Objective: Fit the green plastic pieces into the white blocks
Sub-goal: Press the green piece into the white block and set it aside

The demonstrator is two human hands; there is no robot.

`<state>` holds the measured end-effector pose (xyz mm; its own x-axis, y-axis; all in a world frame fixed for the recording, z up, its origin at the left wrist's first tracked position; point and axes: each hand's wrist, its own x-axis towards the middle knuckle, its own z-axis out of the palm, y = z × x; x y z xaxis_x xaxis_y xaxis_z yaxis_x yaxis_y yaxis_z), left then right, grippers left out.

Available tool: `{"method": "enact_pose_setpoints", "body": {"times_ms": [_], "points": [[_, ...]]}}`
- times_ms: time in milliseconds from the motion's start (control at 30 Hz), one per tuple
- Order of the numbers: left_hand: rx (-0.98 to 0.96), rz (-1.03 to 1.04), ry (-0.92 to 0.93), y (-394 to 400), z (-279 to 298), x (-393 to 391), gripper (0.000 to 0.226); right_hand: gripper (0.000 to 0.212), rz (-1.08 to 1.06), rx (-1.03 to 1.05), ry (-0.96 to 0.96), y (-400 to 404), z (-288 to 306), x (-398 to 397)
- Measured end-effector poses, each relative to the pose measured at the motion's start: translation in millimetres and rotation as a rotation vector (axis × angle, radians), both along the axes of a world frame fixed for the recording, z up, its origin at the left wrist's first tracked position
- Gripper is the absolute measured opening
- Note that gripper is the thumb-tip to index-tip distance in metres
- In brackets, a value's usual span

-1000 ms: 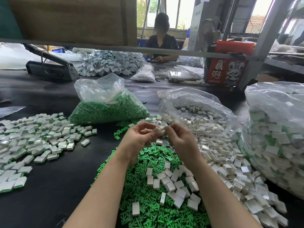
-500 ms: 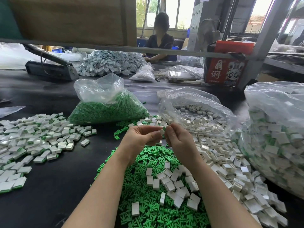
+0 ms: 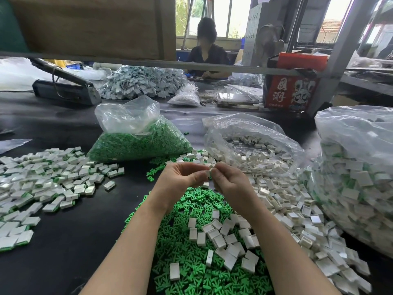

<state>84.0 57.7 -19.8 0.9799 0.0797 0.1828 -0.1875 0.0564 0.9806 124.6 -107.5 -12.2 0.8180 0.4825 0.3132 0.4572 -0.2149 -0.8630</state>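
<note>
My left hand and my right hand meet above the table's middle, both pinching one small white block between their fingertips. Whether a green piece sits in it is hidden by my fingers. Below my hands lies a heap of loose green plastic pieces with several white blocks scattered on top. More empty white blocks spread to the right.
Fitted white-and-green blocks cover the left of the black table. Behind stand a bag of green pieces, an open bag of white blocks and a big bag of finished blocks at right. A person sits at the far side.
My hands stayed together at the same spot. The green piece visible between my fingertips half a second ago no longer shows; only the white block does.
</note>
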Motion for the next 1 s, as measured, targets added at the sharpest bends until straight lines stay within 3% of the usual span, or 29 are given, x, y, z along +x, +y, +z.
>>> {"method": "enact_pose_setpoints", "body": {"times_ms": [133, 333, 667, 800, 1000], "points": [[0.009, -0.017, 0.072, 2, 0, -1, 0.026, 0.026, 0.017, 0.002, 0.015, 1, -1, 0], [0.265, -0.243, 0.171, 0, 2, -6, 0.03, 0.027, 0.067, -0.001, 0.073, 1, -3, 2], [0.234, -0.267, 0.151, -3, 1, -4, 0.018, 0.03, 0.097, -0.099, 0.087, 0, -5, 4], [0.245, -0.24, 0.16, -4, -1, -3, 0.029, 0.031, 0.112, -0.074, 0.148, 2, -4, 3], [0.286, -0.219, 0.14, -9, -1, -3, 0.027, 0.032, 0.118, -0.045, 0.194, 1, -4, 2]]}}
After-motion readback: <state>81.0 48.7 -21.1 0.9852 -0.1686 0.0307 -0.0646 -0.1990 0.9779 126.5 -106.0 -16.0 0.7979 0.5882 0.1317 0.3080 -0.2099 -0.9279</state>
